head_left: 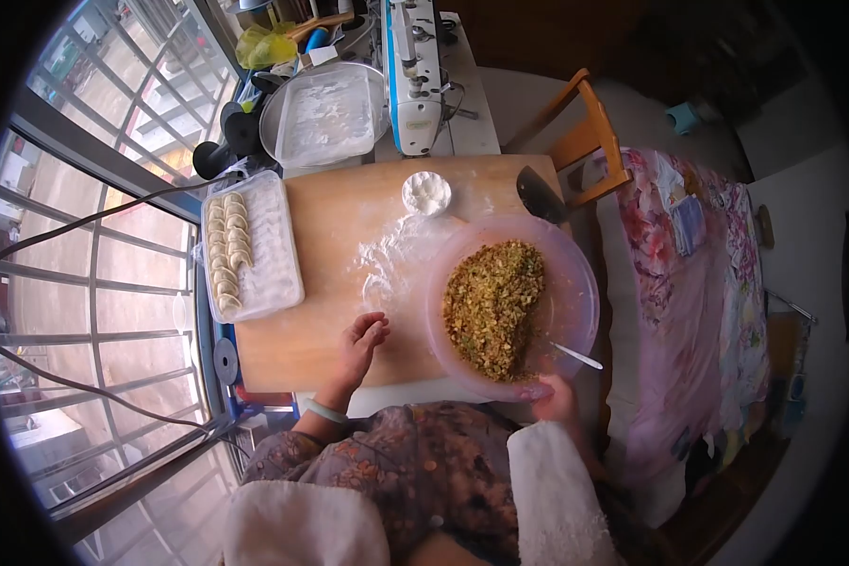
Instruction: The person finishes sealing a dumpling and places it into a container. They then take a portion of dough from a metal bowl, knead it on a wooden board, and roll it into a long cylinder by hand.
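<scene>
My left hand (357, 351) hovers over the front of the wooden board (321, 274), its fingers loosely curled in and nothing visible in them. A bracelet circles that wrist. At the near right rim of a pink plastic basin (577, 311), my right hand (558, 398) grips the edge; it is slightly blurred. Chopped filling (495, 307) fills the basin's left side. A spoon (575, 356) leans in it, handle toward the right rim. Loose flour (387, 259) is spread on the board, beside a small bowl of flour (426, 193).
Folded dumplings (228, 247) stand in two rows in a floured white tray (275, 245) at the left. A dark cleaver blade (540, 195) lies behind the basin. Farther back are a sewing machine (415, 85), another floured tray (325, 118) and a wooden chair (580, 146). A barred window borders the left.
</scene>
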Demonstrator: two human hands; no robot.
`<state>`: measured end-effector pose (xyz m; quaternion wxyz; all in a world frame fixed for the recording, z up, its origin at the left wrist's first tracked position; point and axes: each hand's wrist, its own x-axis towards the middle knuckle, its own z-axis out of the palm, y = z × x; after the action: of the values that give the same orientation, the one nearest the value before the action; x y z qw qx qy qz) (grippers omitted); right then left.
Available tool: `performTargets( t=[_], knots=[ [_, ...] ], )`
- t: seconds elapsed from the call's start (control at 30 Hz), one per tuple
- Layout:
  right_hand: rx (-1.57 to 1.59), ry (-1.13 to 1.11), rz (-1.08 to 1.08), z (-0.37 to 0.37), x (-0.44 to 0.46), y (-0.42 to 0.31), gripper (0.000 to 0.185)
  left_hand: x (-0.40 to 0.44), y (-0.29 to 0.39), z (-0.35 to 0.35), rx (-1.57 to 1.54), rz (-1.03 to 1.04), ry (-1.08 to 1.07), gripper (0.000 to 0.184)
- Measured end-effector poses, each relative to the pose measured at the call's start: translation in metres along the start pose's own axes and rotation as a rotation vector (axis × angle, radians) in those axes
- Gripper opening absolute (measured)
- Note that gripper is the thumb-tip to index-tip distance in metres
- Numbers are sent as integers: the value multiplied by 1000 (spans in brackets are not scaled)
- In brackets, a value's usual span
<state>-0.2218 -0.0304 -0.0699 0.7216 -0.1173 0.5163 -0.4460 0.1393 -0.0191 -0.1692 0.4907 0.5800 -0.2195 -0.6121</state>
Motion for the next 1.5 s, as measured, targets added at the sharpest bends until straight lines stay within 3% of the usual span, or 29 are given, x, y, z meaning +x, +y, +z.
performTargets(
  t=[0.17,0.3,0.37,0.6,0.77,1.5],
  knots=[
    [87,19,3,11,37,-62,22,1,0,14,74,71,43,29],
    [27,7,-78,44,111,-103,15,1,-5,11,271,230,173,27],
    [11,25,-89,53,155,-116,13,2,-13,6,215,227,206,26],
    [62,-60,-112,89,237,-128,10,-2,-23,0,41,196,248,26],
    [78,-62,-90,83,272,-115,16,-6,-19,4,161,185,269,27],
    [36,-43,-81,95,266,-109,12,-7,-7,11,352,225,353,22]
  ],
)
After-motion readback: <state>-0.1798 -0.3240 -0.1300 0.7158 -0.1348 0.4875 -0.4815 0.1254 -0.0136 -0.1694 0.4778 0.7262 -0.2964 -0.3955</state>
